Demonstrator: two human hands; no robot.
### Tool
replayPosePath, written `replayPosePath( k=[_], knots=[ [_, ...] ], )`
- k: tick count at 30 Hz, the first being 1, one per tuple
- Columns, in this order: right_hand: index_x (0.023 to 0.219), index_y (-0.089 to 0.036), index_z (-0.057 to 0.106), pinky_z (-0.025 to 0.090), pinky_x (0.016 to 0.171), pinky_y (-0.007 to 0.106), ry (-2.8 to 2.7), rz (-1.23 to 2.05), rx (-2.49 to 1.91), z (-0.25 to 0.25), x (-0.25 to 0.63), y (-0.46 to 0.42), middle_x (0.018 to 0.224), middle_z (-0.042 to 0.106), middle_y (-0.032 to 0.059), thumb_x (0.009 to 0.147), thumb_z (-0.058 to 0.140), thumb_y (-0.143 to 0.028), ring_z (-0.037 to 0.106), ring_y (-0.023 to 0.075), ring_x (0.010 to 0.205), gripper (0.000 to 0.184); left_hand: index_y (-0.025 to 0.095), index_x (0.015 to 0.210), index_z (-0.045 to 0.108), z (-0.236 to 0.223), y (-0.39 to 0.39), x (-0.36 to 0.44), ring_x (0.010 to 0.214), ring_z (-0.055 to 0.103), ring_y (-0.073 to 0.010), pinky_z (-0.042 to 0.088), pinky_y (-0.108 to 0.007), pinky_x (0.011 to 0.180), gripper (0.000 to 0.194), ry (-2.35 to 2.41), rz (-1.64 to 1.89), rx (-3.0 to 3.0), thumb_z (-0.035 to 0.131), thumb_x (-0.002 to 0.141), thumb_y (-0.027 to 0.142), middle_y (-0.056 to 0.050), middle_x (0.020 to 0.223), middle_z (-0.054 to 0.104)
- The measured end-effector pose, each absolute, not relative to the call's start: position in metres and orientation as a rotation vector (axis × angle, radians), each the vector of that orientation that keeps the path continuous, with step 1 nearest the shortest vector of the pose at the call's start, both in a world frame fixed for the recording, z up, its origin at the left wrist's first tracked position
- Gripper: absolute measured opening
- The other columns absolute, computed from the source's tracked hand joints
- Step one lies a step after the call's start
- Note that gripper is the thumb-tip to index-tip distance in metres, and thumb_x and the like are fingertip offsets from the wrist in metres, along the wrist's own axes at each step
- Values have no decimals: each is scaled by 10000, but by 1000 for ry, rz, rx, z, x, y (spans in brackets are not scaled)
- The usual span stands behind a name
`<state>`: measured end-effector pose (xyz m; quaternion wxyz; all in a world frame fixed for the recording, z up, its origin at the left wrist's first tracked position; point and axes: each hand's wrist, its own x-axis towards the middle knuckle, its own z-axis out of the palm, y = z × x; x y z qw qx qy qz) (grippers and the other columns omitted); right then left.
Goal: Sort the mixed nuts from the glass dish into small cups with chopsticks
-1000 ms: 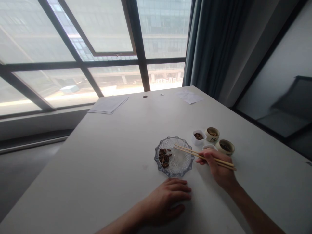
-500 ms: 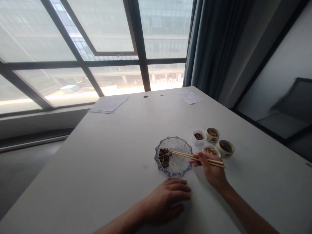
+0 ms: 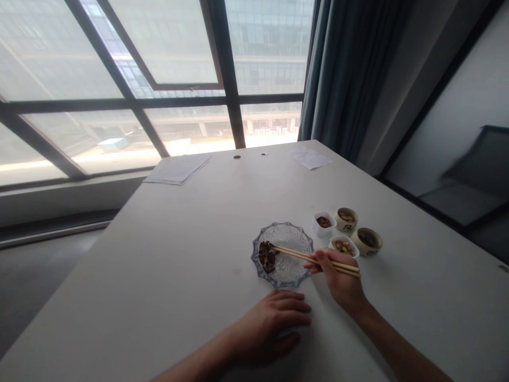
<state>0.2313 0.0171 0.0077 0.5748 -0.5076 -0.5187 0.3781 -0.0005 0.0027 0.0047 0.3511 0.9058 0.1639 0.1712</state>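
Note:
My right hand [image 3: 338, 276] is closed around a pair of wooden chopsticks [image 3: 294, 252]. Their tips reach the dark brown dried pieces [image 3: 268, 259] heaped on the left side of a clear scalloped glass plate [image 3: 292, 282]; whether they pinch a piece is too small to tell. My left hand [image 3: 278, 321] rests on the table just below the plate, fingers stretched out and holding nothing. Beyond my right hand sits a white cup with yellowish pieces [image 3: 344, 245], its near side partly covered by the hand.
A white cup [image 3: 323, 225] of dark pieces and two beige pots, one farther [image 3: 345, 219] and one nearer [image 3: 368, 242], stand to the plate's right. Papers lie at the far left [image 3: 177, 170] and far right [image 3: 311, 158] of the white table [image 3: 159, 265], before the window.
My right hand and the chopsticks have shifted slightly left, uncovering more of the cup with yellowish pieces. The chopstick tips have moved a little farther into the dark pieces. My left hand stays put.

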Motion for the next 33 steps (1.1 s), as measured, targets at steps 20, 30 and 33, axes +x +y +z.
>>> replayPosePath(
  k=[20, 30, 33],
  knots=[
    [857, -162, 760, 651, 541, 281, -864, 401, -1291, 43, 305, 23, 690, 789, 70, 938, 713, -601, 764, 206, 552, 449, 263, 1327, 663, 5, 3, -2, 1438, 565, -245, 374, -386, 1262, 381, 435, 429, 2334, 673, 950, 202, -59, 1427, 703],
    [872, -229, 801, 652, 615, 362, -1380, 797, -1190, 26, 257, 11, 746, 812, 58, 989, 666, -542, 740, 220, 626, 361, 266, 1330, 657, 5, 3, -1, 1442, 563, -276, 395, -430, 1249, 372, 418, 443, 2335, 666, 960, 229, -79, 1421, 706],
    [844, -230, 798, 609, 580, 342, -1419, 749, -1183, 28, 263, 10, 673, 782, 42, 1008, 652, -507, 699, 202, 573, 353, 267, 1337, 657, 5, 3, -1, 1439, 568, -273, 395, -424, 1249, 373, 411, 443, 2336, 665, 965, 235, -81, 1420, 707]
  ],
)
